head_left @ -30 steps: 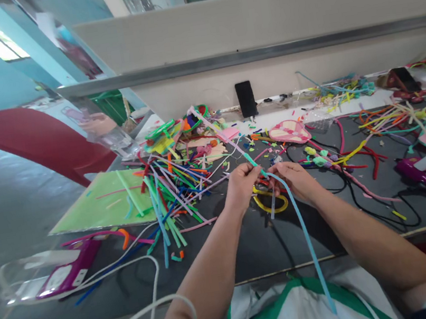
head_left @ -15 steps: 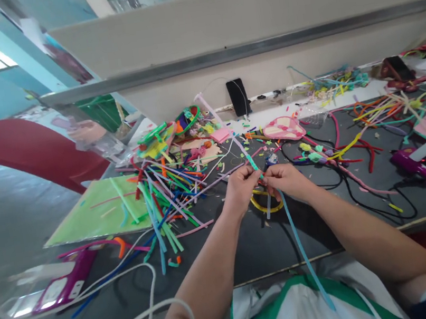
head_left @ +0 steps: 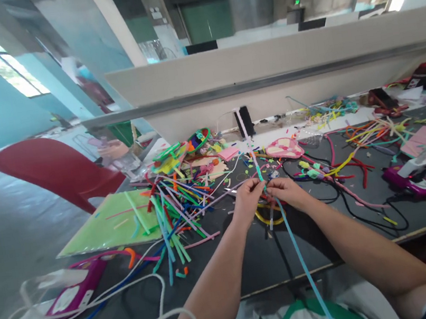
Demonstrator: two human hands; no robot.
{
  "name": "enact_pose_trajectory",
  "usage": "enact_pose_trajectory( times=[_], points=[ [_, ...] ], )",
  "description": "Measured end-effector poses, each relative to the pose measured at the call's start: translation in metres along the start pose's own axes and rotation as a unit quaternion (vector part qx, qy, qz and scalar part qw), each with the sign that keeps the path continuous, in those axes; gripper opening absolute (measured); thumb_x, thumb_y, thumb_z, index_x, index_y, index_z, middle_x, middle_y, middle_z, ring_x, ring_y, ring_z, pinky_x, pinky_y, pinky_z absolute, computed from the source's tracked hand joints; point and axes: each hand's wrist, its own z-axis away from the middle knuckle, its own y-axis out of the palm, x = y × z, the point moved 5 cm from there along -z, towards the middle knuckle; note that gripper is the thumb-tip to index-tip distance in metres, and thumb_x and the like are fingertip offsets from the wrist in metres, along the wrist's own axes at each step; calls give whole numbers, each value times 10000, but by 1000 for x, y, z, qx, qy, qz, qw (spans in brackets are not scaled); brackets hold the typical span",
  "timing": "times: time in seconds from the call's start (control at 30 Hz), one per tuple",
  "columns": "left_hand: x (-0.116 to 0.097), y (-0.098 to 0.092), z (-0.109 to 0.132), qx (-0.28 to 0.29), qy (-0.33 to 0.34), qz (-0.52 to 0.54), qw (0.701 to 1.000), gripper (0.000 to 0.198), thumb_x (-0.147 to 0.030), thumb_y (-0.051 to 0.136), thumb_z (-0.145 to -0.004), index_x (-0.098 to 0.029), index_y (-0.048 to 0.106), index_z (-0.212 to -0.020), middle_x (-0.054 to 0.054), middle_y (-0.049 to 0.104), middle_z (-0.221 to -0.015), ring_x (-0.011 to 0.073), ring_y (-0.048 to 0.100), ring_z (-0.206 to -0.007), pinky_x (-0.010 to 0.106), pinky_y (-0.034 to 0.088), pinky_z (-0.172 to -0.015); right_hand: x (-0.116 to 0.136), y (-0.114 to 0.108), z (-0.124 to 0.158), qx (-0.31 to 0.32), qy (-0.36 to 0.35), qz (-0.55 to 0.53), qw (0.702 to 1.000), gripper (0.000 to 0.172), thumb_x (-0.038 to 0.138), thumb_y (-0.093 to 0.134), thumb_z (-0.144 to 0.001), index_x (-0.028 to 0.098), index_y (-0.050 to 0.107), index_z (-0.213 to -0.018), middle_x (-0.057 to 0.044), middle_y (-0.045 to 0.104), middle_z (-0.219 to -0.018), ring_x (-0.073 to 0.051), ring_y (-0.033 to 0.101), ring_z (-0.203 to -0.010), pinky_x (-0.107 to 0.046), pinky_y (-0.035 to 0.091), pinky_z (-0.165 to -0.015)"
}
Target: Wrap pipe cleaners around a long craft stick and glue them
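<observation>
My left hand (head_left: 248, 199) pinches a long pale lilac pipe cleaner (head_left: 248, 141), which stands nearly upright and points away from me. Around its lower part runs a teal wrapping (head_left: 259, 173), just above my fingertips. Close beside it, my right hand (head_left: 288, 193) has thumb and fingers closed on a light blue pipe cleaner (head_left: 302, 258), whose long tail hangs down over the table edge towards my lap. The fingertips hide where the two strands meet. Beneath the hands lies a yellow ring (head_left: 261, 219), partly covered.
Left of my hands is a heap of coloured pipe cleaners (head_left: 172, 224) by a green sheet (head_left: 102, 224). Purple power strips (head_left: 76, 292) with cables lie at both sides. A phone (head_left: 246, 122) leans on the white partition (head_left: 192, 77). A red chair (head_left: 54, 167) stands left.
The camera has tilted up, so more of the room shows. The lilac pipe cleaner leaned left before and now stands straighter. Both hands keep their pinch.
</observation>
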Motion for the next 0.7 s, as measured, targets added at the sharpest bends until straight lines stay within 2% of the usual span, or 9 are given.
enact_pose_trajectory(
  times=[0.13, 0.2, 0.3, 0.4, 0.57, 0.7],
  points=[
    [-7, -7, 1, -20, 49, -97, 994, 236, -327, 564, -793, -154, 537, -636, -38, 464, -579, 97, 414, -575, 216, 337, -567, 16, -14, -6, -111, -42, 23, 993, 223, 355, 606, -755, 166, 629, -871, -11, 653, -754, -133, 595, -659, -266, 483, -640],
    [-7, -7, 1, -25, 69, -137, 988, 227, -301, 549, -794, -158, 525, -620, -33, 469, -574, 103, 424, -580, 222, 338, -574, 25, -14, -11, -132, -70, 40, 988, 255, 350, 615, -753, 177, 643, -939, -16, 656, -828, -137, 586, -728, -272, 473, -694],
    [-4, -6, 0, -30, 90, -165, 982, 204, -256, 527, -787, -163, 521, -606, -24, 484, -572, 114, 442, -585, 230, 338, -581, 33, -5, -21, -122, -88, 54, 987, 251, 344, 649, -729, 170, 666, -910, -7, 647, -781, -138, 563, -712, -270, 454, -689],
    [-4, -6, 0, -34, 105, -171, 979, 156, -212, 529, -760, -163, 537, -612, -12, 506, -599, 123, 455, -608, 236, 339, -596, 31, 4, -28, -102, -87, 16, 991, 212, 344, 645, -731, 157, 687, -820, -12, 653, -734, -146, 566, -693, -273, 449, -676],
    [-9, -6, 0, -31, 108, -185, 976, 169, -208, 533, -750, -163, 530, -587, -10, 506, -583, 124, 457, -596, 240, 331, -594, 15, 4, -31, -137, -106, -60, 983, 188, 333, 674, -696, 172, 705, -788, -6, 653, -718, -144, 559, -668, -266, 442, -648],
    [-4, -2, 0, -28, 85, -199, 976, 204, -240, 534, -759, -163, 512, -571, -21, 481, -552, 115, 435, -557, 234, 321, -561, 1, 3, -30, -140, -86, -119, 979, 192, 335, 687, -687, 170, 714, -781, 1, 625, -667, -128, 526, -621, -246, 412, -591]
  ],
)
